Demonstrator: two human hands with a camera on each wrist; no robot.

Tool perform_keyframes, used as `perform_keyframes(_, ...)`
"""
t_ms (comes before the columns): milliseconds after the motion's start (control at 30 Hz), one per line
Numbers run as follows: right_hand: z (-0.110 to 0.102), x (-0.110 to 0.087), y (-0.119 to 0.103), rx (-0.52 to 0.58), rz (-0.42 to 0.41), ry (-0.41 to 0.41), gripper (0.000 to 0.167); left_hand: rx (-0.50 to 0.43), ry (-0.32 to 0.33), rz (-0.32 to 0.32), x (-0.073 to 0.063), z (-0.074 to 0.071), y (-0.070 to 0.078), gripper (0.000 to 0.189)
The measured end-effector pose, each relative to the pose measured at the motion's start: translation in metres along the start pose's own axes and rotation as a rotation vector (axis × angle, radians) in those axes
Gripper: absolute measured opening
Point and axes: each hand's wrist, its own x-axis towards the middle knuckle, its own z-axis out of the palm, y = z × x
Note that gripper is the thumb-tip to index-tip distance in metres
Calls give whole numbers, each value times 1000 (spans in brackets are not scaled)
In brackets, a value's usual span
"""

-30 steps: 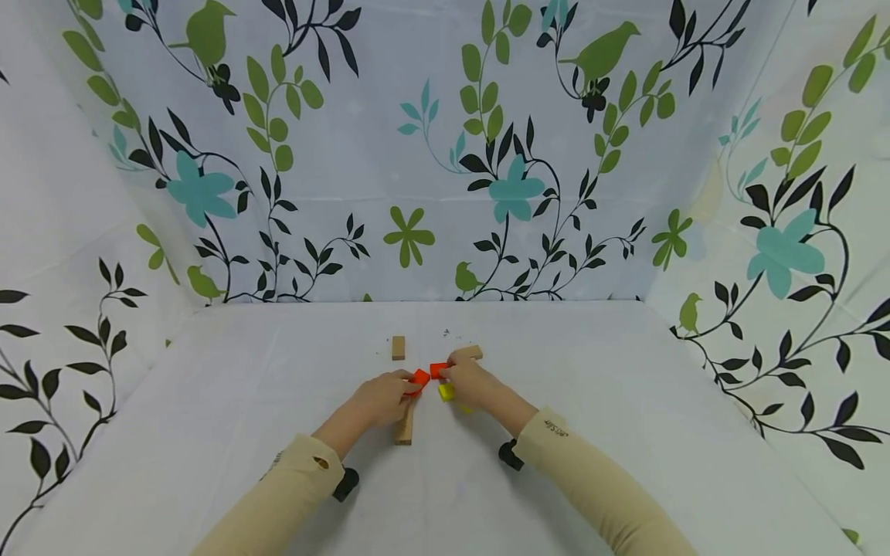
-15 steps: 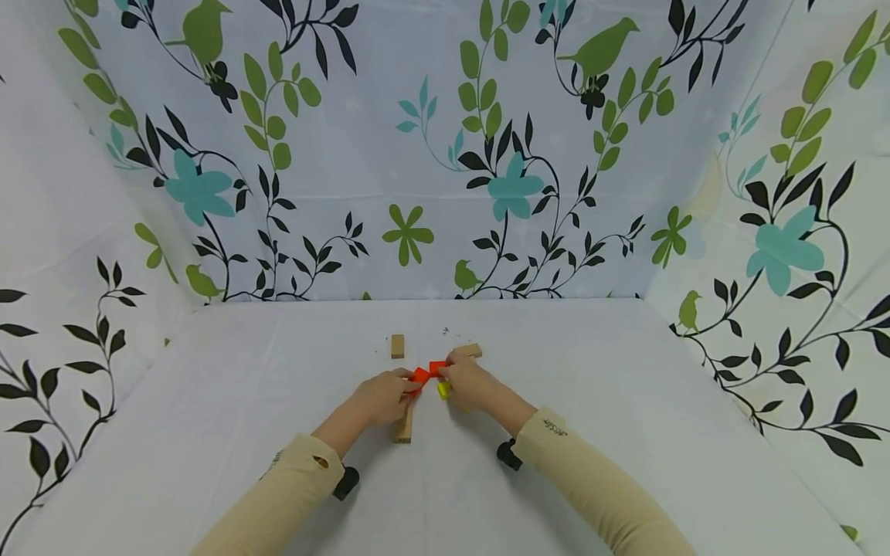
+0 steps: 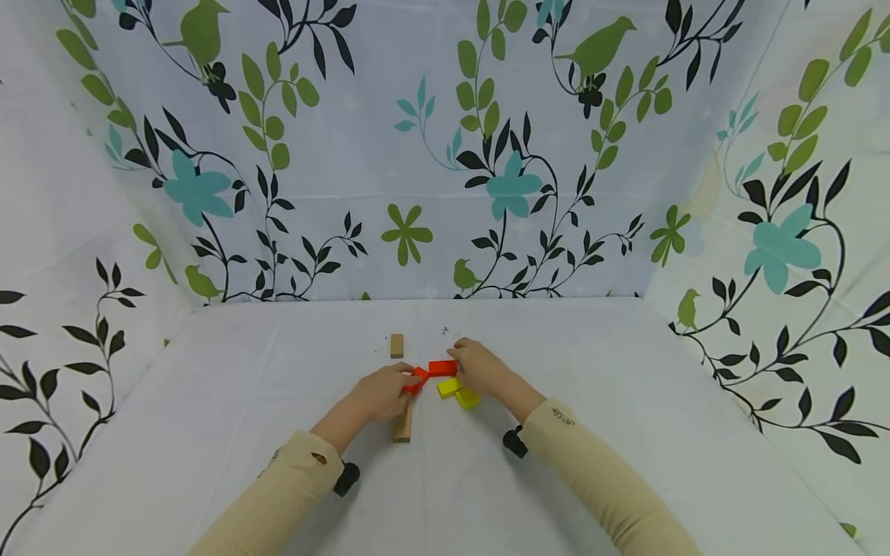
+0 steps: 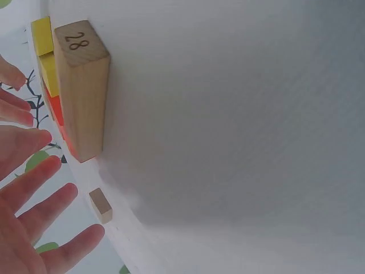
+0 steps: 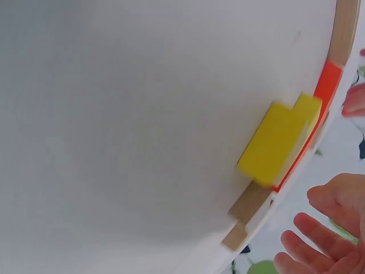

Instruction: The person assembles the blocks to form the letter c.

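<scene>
In the head view my left hand (image 3: 381,392) is at the left red block (image 3: 419,378), its fingertips overlapping it. Its fingers (image 4: 51,208) look straight and spread in the left wrist view, with no object between them. A second red block (image 3: 442,369) lies end to end with the first. Just right of it, my right hand (image 3: 485,372) hovers with relaxed fingers and an empty space between thumb and fingertips (image 5: 311,225). Two yellow blocks (image 3: 468,398) lie below the red one. The long wooden block (image 4: 85,103) marked 28 lies beside the left hand.
A small wooden block (image 3: 397,346) lies behind the red ones. In the right wrist view another wooden block (image 5: 251,202) shows beyond the yellow pair; the right hand hides it in the head view. A white cloth (image 3: 431,494) covers the table, with patterned cloth (image 3: 334,147) around it.
My right hand has left the right red block and moved slightly right and away from me, uncovering that block and the yellow ones. The left hand is almost unchanged.
</scene>
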Motion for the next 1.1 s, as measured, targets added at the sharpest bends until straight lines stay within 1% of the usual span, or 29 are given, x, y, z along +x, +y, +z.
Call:
perform_keyframes(67,-2,1,5,-12,-15,5,33,1,0,5,1,-1,2,35)
perform_keyframes(167,-4,2,13,-20,-38,15,29,11,18,29,4,-2,7,33)
perform_keyframes(333,-5,0,22,43,-39,31,29,66,49,80,10,1,20,32)
perform_keyframes(433,-2,0,26,51,-67,30,28,94,39,102,13,6,26,32)
perform_keyframes(533,2,2,30,40,-101,28,28,104,22,101,16,10,30,34)
perform_keyframes(633,6,3,32,36,-113,35,31,119,4,102,17,14,34,37)
perform_keyframes(833,9,1,32,16,-87,48,32,136,-42,105,18,20,41,40)
perform_keyframes(1000,4,-2,30,-7,-50,26,33,167,-56,91,19,21,44,40)
perform_keyframes(1100,1,-6,29,-5,-52,20,30,183,-65,92,17,21,45,41)
